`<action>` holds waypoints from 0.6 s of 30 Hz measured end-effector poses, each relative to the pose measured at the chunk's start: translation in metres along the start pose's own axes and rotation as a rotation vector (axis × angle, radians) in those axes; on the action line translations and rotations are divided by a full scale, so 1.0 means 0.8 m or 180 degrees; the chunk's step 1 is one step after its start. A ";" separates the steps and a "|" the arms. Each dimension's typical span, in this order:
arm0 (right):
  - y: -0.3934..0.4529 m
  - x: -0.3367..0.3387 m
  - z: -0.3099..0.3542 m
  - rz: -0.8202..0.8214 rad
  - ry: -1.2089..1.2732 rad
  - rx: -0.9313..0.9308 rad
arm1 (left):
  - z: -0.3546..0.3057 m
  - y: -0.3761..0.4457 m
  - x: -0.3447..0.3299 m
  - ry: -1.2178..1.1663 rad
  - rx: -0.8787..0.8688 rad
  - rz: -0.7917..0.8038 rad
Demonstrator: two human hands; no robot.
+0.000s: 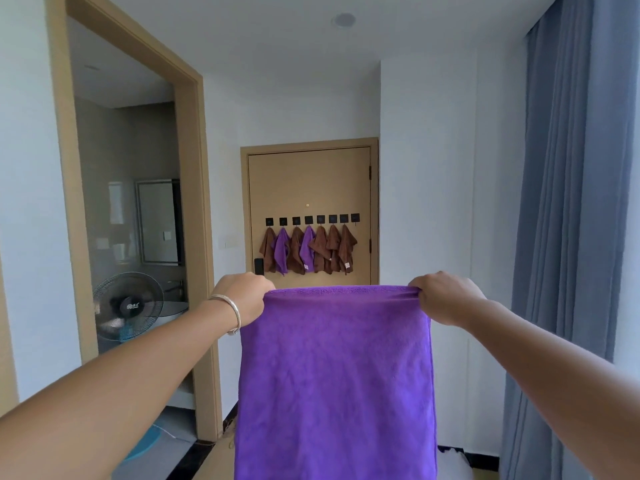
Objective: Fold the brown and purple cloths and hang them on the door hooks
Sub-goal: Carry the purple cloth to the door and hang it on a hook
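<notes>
A: Where was the purple cloth [336, 375] when you looked?

B: Held up in front of the person, hanging flat from its top edge. The left hand [240, 296] was pinched on the top left corner, the right hand [446, 297] on the top right. The hands were well apart, so the edge between them was stretched nearly straight.

A: And the door [308, 181]?

B: Well beyond it, at the end of the room. I counted 8 hooks [309, 220] in a row. 7 cloths [308, 249] already hung there, 5 brown and 2 purple. Only the hook at the far right [355, 217] looked free.

A: What did you think might go wrong?

B: The fold, mostly. Nothing supported the cloth from below, so if 1 corner slipped from a pinch, that side would drop and the cloth would swing askew. Bringing the corners together unevenly would leave a lopsided fold. Also, the cloth blocked the view of the floor ahead, so walking to the door that way risked a stumble.

A: And at the hooks?

B: The neighbours hung close, so I judged a careless reach could knock 1 down.
</notes>
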State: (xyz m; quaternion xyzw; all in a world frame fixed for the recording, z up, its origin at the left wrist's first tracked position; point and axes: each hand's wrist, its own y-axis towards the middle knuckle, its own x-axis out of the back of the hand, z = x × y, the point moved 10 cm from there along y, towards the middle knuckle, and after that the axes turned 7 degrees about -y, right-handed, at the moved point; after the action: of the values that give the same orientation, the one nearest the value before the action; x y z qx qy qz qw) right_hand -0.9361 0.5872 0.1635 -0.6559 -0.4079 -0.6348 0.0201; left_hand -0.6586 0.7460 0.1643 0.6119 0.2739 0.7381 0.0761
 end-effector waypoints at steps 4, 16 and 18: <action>0.043 -0.044 -0.009 0.0061 0.0062 0.0082 | 0.002 0.046 -0.034 0.0081 0.0015 0.0102; 0.182 -0.161 0.005 0.0293 0.0017 0.0127 | 0.049 0.177 -0.154 0.0142 -0.0113 0.0142; 0.215 -0.183 0.014 0.0320 -0.0051 0.0116 | 0.066 0.205 -0.182 0.0096 -0.0142 0.0129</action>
State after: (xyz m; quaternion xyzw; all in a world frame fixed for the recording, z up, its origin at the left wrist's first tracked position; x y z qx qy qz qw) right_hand -0.8101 0.4046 0.1215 -0.6801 -0.3861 -0.6202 0.0606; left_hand -0.5376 0.5599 0.1259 0.6043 0.2461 0.7545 0.0706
